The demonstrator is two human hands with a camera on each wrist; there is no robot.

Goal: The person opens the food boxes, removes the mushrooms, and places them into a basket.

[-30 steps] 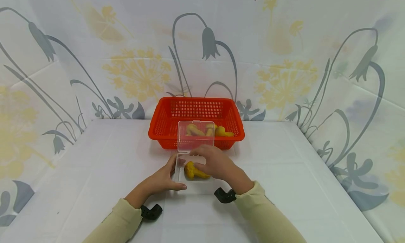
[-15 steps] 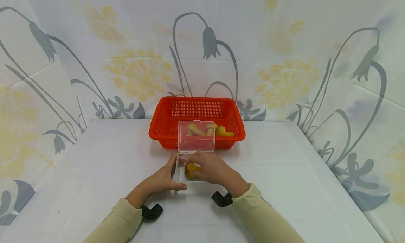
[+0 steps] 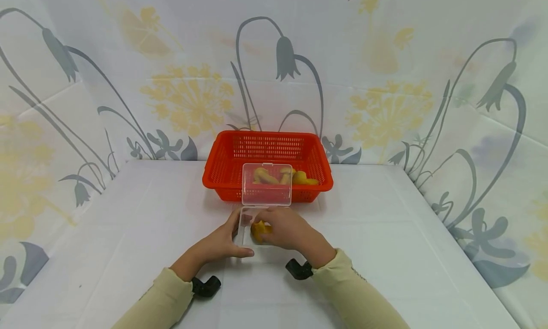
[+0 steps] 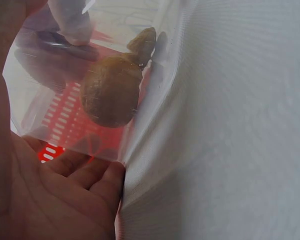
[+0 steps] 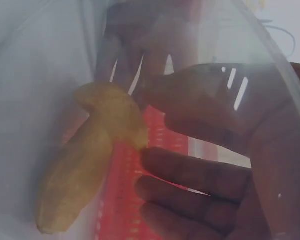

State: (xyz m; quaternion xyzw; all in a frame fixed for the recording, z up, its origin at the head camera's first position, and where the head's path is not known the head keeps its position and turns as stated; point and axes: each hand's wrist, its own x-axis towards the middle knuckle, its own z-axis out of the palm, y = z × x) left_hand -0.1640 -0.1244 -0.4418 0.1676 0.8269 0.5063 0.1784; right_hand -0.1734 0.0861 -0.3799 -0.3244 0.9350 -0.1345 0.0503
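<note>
A small clear plastic box (image 3: 242,234) stands on the white cloth with its hinged lid (image 3: 266,198) raised at the back. One yellow mushroom (image 3: 259,231) lies in the box; its rounded cap points left in the head view. My left hand (image 3: 218,245) grips the box's left end, thumb along the front, fingers toward the back. My right hand (image 3: 287,229) reaches into the box from above and hides the stem in the head view. In the right wrist view, its fingers (image 5: 195,167) extend loosely beside the mushroom's cap; contact is hard to tell through the plastic.
Behind the lid stands a red perforated basket (image 3: 267,148) with several yellow mushrooms (image 3: 304,178) at its front right. Some show through the lid. A flower-patterned cloth (image 3: 376,57) hangs behind and at both sides of the table. Each wrist carries a black camera mount (image 3: 206,287).
My right hand has lowered into the box and shifted slightly left, covering the stem that showed before. The left hand keeps its place on the box.
</note>
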